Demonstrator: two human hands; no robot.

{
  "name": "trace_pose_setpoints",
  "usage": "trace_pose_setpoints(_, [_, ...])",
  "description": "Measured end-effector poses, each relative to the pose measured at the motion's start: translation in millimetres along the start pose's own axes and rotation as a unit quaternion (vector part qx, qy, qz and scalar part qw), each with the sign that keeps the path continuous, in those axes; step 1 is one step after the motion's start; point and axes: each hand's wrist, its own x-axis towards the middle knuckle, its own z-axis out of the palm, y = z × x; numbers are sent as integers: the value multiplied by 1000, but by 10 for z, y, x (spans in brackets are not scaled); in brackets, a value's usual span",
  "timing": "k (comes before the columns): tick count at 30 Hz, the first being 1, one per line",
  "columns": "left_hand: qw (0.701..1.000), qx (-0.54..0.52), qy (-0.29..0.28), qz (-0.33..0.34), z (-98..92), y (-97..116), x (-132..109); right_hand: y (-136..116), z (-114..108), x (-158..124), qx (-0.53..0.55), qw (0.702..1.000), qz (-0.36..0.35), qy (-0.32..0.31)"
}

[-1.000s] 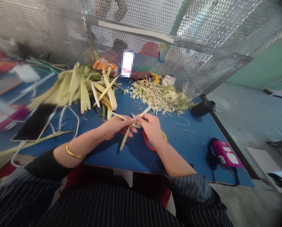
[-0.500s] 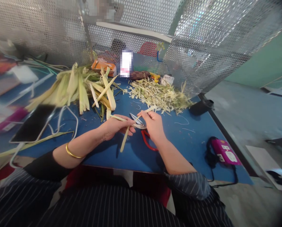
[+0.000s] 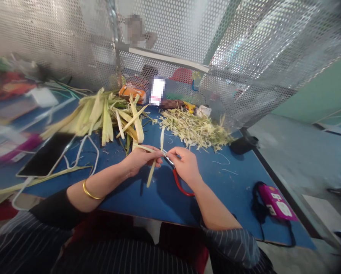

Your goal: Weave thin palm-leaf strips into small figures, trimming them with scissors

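My left hand (image 3: 143, 159) is closed on narrow pale corn husk strips (image 3: 150, 178) that cross at its fingertips. One strip end points toward me and another points away. My right hand (image 3: 185, 166) pinches at the crossing, its thumb and fingertips meeting the left fingers; the bit of husk between them is mostly covered. Beneath the right hand are scissors with red handles (image 3: 181, 186), which appear to lie on the table. Their blades are largely hidden by the fingers.
Whole corn husks (image 3: 94, 118) lie at back left, beside a heap of shredded husk pieces (image 3: 197, 129). A lit phone (image 3: 157, 91) stands behind. A dark tablet (image 3: 47, 155) with a white cable lies left; a magenta box (image 3: 277, 201) sits right, near a black cylinder (image 3: 244, 145).
The husk strip that slanted to the right from my right hand now points away from me at the left fingertips. My right fingers have come in to the crossing. The view has tilted up slightly.
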Motion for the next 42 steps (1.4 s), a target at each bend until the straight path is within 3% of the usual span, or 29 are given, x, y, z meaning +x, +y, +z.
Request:
trace_pose_setpoints(5, [997,-53,-35,43,-14,67,-9,-77,-6,-75,-102,980,-62,159])
trace_pose_setpoints(7, [996,-61,-29,57,-13,94,-16,-118,27,-106,-102,983,-64,137])
trace_pose_setpoints(10, [997,-62,-8,55,7,107,-24,-146,116,-126,-69,996,-49,40])
trace_pose_setpoints(12, [997,-67,4,47,20,98,-25,-144,170,-126,-53,998,-38,9])
trace_pose_setpoints(20, [993,-106,11,43,12,7,19,-186,117,-127,-54,994,-80,-51])
trace_pose_setpoints(23, [996,-88,2,24,-2,33,18,-212,-1,-133,-61,995,-78,-21])
trace_pose_setpoints(26, [999,-23,-46,1,-6,71,-10,-174,-113,-96,-53,993,-45,98])
trace_pose_setpoints(28, [995,24,-93,-25,4,78,-36,-120,-141,-51,-42,991,-30,124])
trace_pose_setpoints(32, [980,120,-155,-42,35,53,-69,-47,-75,8,29,999,-12,4])
trace_pose_setpoints(36, [969,166,-181,-33,60,22,-75,-83,5,-19,196,970,105,-96])
trace_pose_setpoints(39, [970,170,-176,-14,87,3,-82,-119,37,-53,317,923,191,-100])
trace_pose_setpoints(42, [973,161,-164,-14,112,1,-91,-130,70,-71,336,918,203,-64])
